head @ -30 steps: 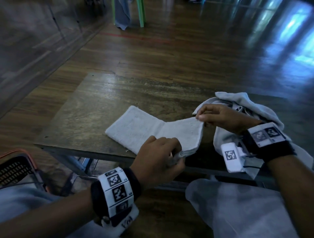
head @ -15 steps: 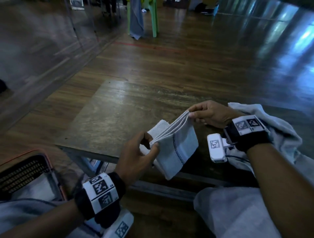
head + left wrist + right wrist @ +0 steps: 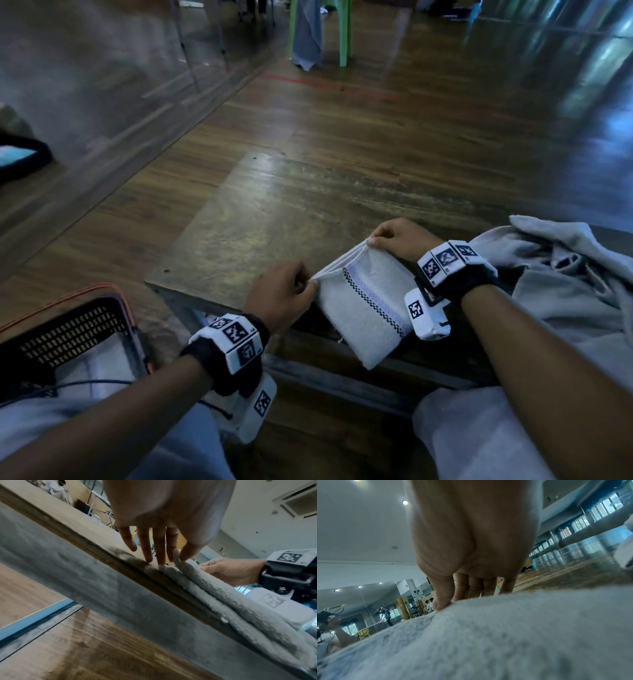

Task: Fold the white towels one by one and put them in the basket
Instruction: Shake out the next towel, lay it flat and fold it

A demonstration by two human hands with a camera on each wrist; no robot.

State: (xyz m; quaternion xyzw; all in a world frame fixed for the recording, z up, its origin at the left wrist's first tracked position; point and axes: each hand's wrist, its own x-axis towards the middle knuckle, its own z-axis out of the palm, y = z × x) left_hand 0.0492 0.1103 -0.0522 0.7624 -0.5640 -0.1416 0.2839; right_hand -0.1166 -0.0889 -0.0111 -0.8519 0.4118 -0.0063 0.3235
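Corners of the folded towel (image 3: 368,308) were pinched at its top edge, one by the left hand (image 3: 281,294) and one by the right hand (image 3: 397,238), so each grip was clamped on cloth. It was held at the near edge of the desk (image 3: 274,212), most of it hanging off. Layers probably should be kept squared before it's carried to the basket (image 3: 73,329), low on the left. Unfolded towels (image 3: 561,274) were heaped on the right. Wood floor (image 3: 376,113), green chair legs (image 3: 344,31) further back.

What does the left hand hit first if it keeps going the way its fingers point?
Probably the wooden table: the left hand pinches the folded towel at the near edge, fingers angled onto the tabletop. Beyond, bare wood as far as visible.
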